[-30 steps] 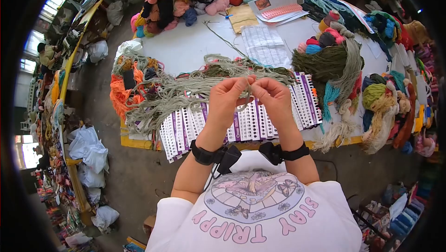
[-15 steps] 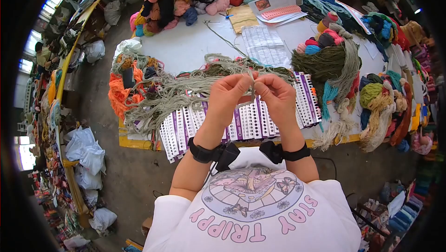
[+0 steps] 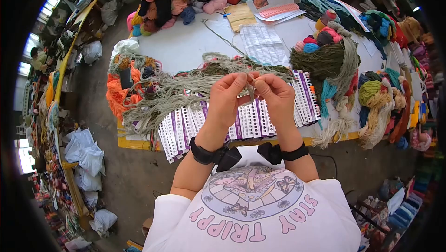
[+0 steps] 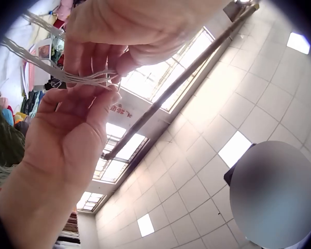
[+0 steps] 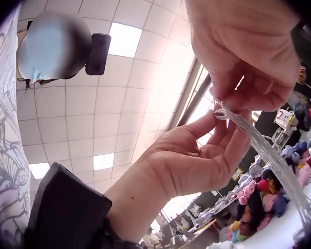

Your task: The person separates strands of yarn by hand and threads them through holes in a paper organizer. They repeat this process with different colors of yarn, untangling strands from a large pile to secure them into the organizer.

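Note:
Over the table, my left hand [image 3: 225, 99] and right hand [image 3: 277, 97] meet with their fingertips close together. Between them they pinch a thin bundle of pale grey yarn strands [image 4: 46, 66]. In the right wrist view a small loop of yarn [image 5: 221, 113] shows at the fingertips, and the rest of the bundle hangs down toward the table. My right thumb and fingers grip the strand ends in the left wrist view. Below the hands lie white punched cards with purple bands [image 3: 180, 122]. A heap of grey-green yarn [image 3: 162, 91] spreads behind and left of them.
Colourful yarn skeins [image 3: 162, 8] line the table's far edge. A dark olive yarn bundle [image 3: 320, 63] lies at the right. Printed sheets [image 3: 264, 45] and a brown envelope [image 3: 240, 17] rest at the back. Orange yarn [image 3: 118, 96] sits at the left end.
Both hands stay together above the cards while the fingers shift on the yarn. The strands hanging below the fingertips have changed shape slightly.

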Tool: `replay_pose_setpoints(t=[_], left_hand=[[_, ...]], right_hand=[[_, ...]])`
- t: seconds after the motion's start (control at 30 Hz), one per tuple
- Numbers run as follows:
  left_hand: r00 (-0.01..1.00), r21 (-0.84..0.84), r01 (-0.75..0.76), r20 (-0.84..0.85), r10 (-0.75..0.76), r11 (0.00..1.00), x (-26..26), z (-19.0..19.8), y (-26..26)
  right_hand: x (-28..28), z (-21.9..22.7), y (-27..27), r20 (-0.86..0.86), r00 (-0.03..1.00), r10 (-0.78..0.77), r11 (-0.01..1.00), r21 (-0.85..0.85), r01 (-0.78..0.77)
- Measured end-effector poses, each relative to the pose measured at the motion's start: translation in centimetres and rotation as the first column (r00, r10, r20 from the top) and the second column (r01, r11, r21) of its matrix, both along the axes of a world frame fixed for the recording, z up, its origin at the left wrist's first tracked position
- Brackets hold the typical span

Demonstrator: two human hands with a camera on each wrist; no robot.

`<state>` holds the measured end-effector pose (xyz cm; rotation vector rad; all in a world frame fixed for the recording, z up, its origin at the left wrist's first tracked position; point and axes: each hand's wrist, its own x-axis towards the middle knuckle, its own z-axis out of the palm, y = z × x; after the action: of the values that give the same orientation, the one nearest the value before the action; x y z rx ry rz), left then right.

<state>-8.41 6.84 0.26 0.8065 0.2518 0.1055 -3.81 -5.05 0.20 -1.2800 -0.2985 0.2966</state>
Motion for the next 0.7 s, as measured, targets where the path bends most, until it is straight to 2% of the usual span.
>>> replay_pose_setpoints(t=[0.03, 0.13, 0.2, 0.23, 0.33, 0.4, 0.5, 0.6, 0.7], left_hand=[[1.000, -0.060, 0.010, 0.004, -0.010, 0.998, -0.01, -0.06, 0.10], [0.998, -0.040, 0.012, -0.056, -0.014, 0.999, 0.03, 0.46, -0.11], [0.999, -0.019, 0.022, -0.029, -0.022, 1.000, 0.06, 0.06, -0.10], [1.000, -0.008, 0.026, -0.016, -0.026, 1.000, 0.06, -0.14, -0.07], [0.998, -0.132, 0.025, -0.053, -0.032, 0.991, 0.07, -0.34, 0.22], [0.996, -0.114, 0.032, -0.077, -0.041, 0.993, 0.06, -0.16, 0.15], [0.994, -0.036, 0.039, -0.097, -0.043, 0.999, -0.10, 0.25, -0.04], [0.996, 0.044, 0.035, -0.087, -0.031, 0.998, -0.12, 0.23, -0.17], [0.997, 0.063, -0.005, -0.078, 0.010, 0.998, -0.05, -0.06, -0.20]], right_hand=[[0.03, -0.01, -0.05, -0.011, 1.000, 0.007, 1.000, 0.008, -0.007], [0.01, -0.30, -0.10, -0.014, 1.000, 0.014, 1.000, 0.019, -0.014], [-0.06, -0.84, -0.01, 0.028, 1.000, 0.000, 1.000, 0.010, 0.000], [-0.10, -0.73, -0.01, -0.015, 1.000, 0.006, 1.000, 0.019, -0.006], [-0.01, -0.26, -0.24, -0.103, 0.994, 0.025, 0.999, 0.028, -0.022], [0.14, -0.18, -0.39, -0.116, 0.993, 0.040, 0.999, 0.008, -0.039], [-0.13, -0.51, 0.03, 0.062, 0.998, -0.013, 0.991, -0.132, 0.021], [0.03, -0.48, -0.15, 0.101, 0.995, 0.012, 0.983, -0.185, 0.007], [-0.01, -0.53, -0.13, -0.005, 0.999, 0.037, 0.994, -0.098, -0.037]])
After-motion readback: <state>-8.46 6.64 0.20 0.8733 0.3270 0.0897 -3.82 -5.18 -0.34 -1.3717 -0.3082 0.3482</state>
